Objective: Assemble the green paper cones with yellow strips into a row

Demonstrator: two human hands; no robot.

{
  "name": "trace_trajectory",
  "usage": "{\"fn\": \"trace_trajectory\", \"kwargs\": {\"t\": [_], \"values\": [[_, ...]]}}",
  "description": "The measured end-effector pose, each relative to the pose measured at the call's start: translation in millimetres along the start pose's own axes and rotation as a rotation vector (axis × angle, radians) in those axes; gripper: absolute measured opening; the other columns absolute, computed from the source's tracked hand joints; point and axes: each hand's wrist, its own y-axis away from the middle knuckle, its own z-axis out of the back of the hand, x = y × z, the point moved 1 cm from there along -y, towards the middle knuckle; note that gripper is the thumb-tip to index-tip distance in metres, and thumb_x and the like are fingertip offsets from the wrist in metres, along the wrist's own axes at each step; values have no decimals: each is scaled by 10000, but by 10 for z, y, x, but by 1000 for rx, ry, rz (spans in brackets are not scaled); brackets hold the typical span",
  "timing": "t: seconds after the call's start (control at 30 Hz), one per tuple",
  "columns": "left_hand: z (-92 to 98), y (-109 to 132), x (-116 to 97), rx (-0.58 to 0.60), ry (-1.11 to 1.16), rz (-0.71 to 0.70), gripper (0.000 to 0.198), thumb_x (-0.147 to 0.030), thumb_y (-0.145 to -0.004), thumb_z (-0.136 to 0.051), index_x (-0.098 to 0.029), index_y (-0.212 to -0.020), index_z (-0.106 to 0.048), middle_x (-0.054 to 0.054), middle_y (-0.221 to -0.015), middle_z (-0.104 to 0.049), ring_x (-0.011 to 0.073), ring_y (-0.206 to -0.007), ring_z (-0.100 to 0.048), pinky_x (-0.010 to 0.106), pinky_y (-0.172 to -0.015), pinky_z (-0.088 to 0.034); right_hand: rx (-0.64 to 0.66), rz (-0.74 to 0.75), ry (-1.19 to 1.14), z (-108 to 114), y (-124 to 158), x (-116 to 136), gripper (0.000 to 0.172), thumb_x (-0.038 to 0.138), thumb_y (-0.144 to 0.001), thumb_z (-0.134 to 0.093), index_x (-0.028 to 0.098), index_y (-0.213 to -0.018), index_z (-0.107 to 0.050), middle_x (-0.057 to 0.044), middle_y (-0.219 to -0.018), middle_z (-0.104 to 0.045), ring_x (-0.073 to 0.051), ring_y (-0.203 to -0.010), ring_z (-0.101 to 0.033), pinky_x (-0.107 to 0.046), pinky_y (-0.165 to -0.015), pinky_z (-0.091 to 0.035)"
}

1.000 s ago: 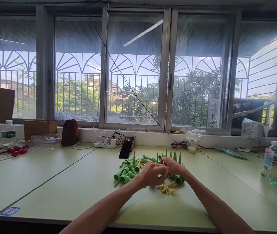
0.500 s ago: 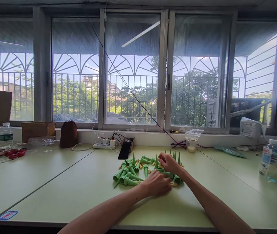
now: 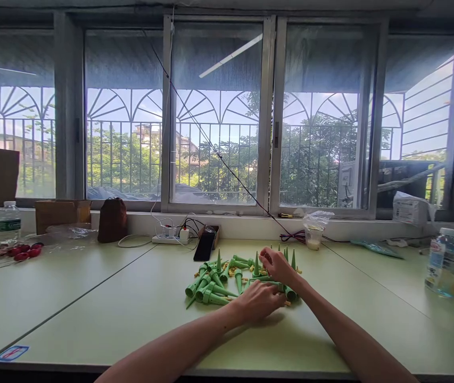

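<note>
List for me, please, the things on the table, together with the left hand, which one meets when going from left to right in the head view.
Bottle with green label → cardboard box → dark brown pouch → leftmost green cones → left hand → cup with plastic bag → second bottle.

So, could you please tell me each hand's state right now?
Left hand: by the green cones; grip cannot be told.
Right hand: curled; cannot tell if holding anything.
</note>
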Motion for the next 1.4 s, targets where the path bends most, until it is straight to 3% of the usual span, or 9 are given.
{"fn": "trace_trajectory", "kwargs": {"t": [0.17,0.33,0.57,0.8,0.97,1.07,1.27,1.4], "values": [[-4,-18,2,58,43,75,262,-194,-916,-460,-190,-859,-715,76,-836,-691,200,-701,-639,266,-571,-413,11,1,9,-9,6,-8,181,298,-923,-443,185,-815,-534,28,-583,-557,-109,-473,-454,-227,-517,-335],[47,23,198,23,174,239,270,-254,-909,-458,-217,-895,-726,73,-838,-693,201,-713,-643,282,-638,-438,-6,22,18,-20,3,-30,185,290,-926,-433,186,-816,-538,26,-600,-557,-115,-509,-473,-226,-531,-334],[126,136,629,44,76,715,306,-304,-921,-423,-173,-873,-695,107,-874,-666,208,-717,-651,298,-651,-446,11,23,-7,-21,7,-32,143,271,-920,-443,188,-840,-529,33,-593,-552,-118,-513,-488,-224,-536,-341],[19,235,791,251,94,837,313,-405,-862,-534,-157,-907,-720,147,-922,-703,284,-894,-666,335,-738,-476,21,30,13,-29,25,17,144,265,-912,-463,181,-841,-556,19,-608,-572,-126,-542,-509,-229,-564,-364],[-44,235,814,250,113,846,264,-351,-865,-538,-161,-934,-708,146,-977,-699,282,-954,-654,331,-781,-465,10,32,20,-58,21,-5,124,253,-895,-492,175,-842,-572,11,-633,-591,-126,-566,-517,-226,-573,-370],[-40,232,808,175,138,850,248,-348,-881,-519,-168,-899,-688,122,-946,-684,251,-915,-651,306,-756,-455,5,28,23,-69,21,-14,116,252,-884,-509,172,-834,-576,6,-649,-603,-125,-575,-518,-228,-574,-372],[-2,209,760,-123,190,850,221,-328,-916,-466,-187,-880,-632,59,-938,-584,169,-761,-607,266,-671,-423,24,14,38,-65,31,28,157,284,-884,-512,177,-784,-569,10,-627,-596,-126,-563,-513,-238,-567,-365],[16,191,755,-302,239,818,203,-302,-924,-457,-179,-854,-602,46,-939,-520,155,-770,-578,256,-683,-427,45,-8,28,-56,37,56,208,317,-907,-475,184,-775,-565,10,-591,-594,-130,-548,-514,-243,-566,-373]]}}
